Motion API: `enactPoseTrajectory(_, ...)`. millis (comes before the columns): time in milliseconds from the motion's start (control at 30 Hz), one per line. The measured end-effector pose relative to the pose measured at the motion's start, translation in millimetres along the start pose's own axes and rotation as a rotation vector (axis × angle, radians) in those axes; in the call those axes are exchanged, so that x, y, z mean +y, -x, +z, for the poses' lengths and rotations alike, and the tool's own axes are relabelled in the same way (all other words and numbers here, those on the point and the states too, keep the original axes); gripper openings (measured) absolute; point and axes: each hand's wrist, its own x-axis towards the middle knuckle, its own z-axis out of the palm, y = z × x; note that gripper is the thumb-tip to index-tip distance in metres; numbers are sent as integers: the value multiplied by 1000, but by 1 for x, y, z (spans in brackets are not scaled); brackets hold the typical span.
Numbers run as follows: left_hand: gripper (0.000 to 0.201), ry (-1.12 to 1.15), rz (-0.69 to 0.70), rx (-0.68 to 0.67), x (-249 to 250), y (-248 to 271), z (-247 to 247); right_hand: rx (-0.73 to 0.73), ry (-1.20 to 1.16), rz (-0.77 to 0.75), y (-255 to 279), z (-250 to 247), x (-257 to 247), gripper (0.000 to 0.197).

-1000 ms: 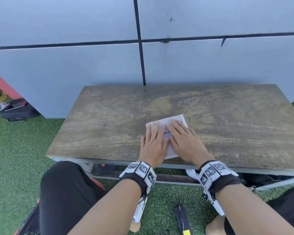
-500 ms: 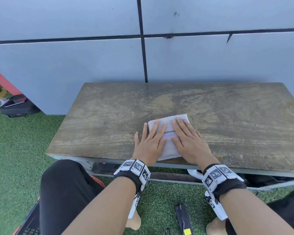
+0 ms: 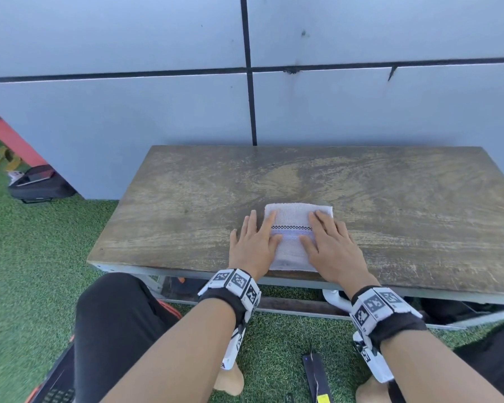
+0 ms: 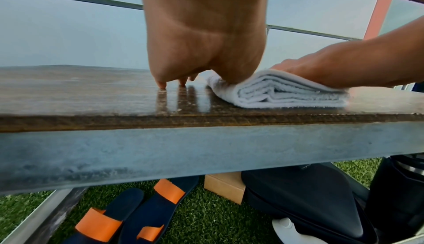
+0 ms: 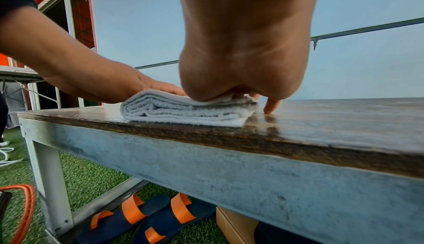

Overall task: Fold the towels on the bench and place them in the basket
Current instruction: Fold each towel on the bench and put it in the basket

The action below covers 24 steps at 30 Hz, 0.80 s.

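A white towel (image 3: 294, 219) with a checked stripe lies folded into a small thick rectangle near the front edge of the wooden bench (image 3: 186, 205). My left hand (image 3: 255, 242) lies flat on the towel's left side, its outer fingers on the wood. On the towel's right side my right hand (image 3: 329, 245) presses flat with straight fingers. The left wrist view shows the stacked layers of the towel (image 4: 282, 94) under both palms, as does the right wrist view, where the towel (image 5: 183, 111) lies under the left hand (image 5: 110, 83). No basket shows in any view.
The bench stands against a grey panelled wall (image 3: 361, 112) on green artificial grass (image 3: 26, 257). Under the bench lie orange-strapped sandals (image 4: 128, 210), a cardboard box (image 4: 226, 186) and a dark bag (image 4: 305, 199). A black case (image 3: 38, 184) sits on the grass at the left.
Both hands have slid apart from the towel's middle to its left and right sides, uncovering the checked stripe. The towel now lies squarer to the bench edge.
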Motion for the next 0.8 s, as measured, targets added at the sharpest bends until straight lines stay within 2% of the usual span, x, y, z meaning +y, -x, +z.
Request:
enactPoseTrajectory(67, 62, 40, -42, 51, 3, -2, -2, 23, -3, 10, 1, -4, 0, 61)
enactPoseTrajectory(133, 56, 48, -78, 103, 8, -5, -5, 132, -45, 40, 1, -8, -1, 49)
enactPoseTrajectory(200, 53, 78, -119, 117, 12, -6, -6, 269, -68, 142, 0, -12, -1, 40)
enactPoseTrajectory(233, 55, 102, -137, 114, 13, -7, -5, 285, -79, 209, 0, -13, 0, 41)
enactPoseTrajectory(300, 58, 128, -157, 110, 14, -8, -2, 200, -118, 315, -2, -13, 2, 48)
enactPoseTrajectory(367, 55, 128, -164, 98, 15, -9, 0, 115, -140, 344, -3, -11, 4, 53)
enactPoseTrajectory(567, 42, 136, -167, 100, 20, -9, -9, 101, -287, 359, -7, -14, 10, 41)
enactPoseTrajectory(667, 38, 144, -212, 53, 25, -8, -14, 77, -291, 372, -10, -13, 13, 40)
enactPoseTrajectory(733, 25, 250, -243, 7, 26, -7, -15, 41, -290, 382, -11, -15, 12, 37)
enactPoseTrajectory(800, 24, 419, -233, -33, 24, -5, -14, 12, -321, 387, -7, -20, 10, 34)
